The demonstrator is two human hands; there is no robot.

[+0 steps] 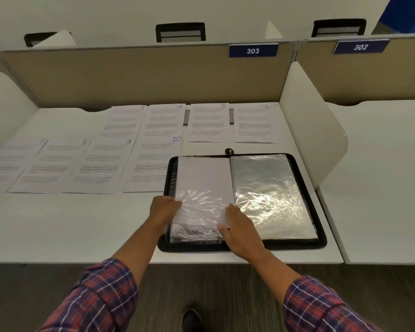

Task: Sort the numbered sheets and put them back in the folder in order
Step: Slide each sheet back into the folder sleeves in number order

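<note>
Left hand: my left hand [164, 212] has its fingers curled round the left edge of the sheet [201, 176], pinching it.
Right hand: my right hand [240, 232] lies flat, fingers straight, pressing on the sheet's near right corner.
Sheet: white side up between my two hands, partly inside a clear sleeve [197, 232] on the left page. I cannot read its number.
Folder: the black zip folder [320, 238] lies open on the table [70, 231] under both hands. Its right page, an empty sleeve [271, 188], is just right of my right hand.
Near row [98, 166]: sheets 7, 8, 9 and 10, beyond and left of my left hand. The folder's far left corner overlaps 10.
Back row [209, 123]: sheets 3, 4, 5 and 6, well beyond both hands.
</note>
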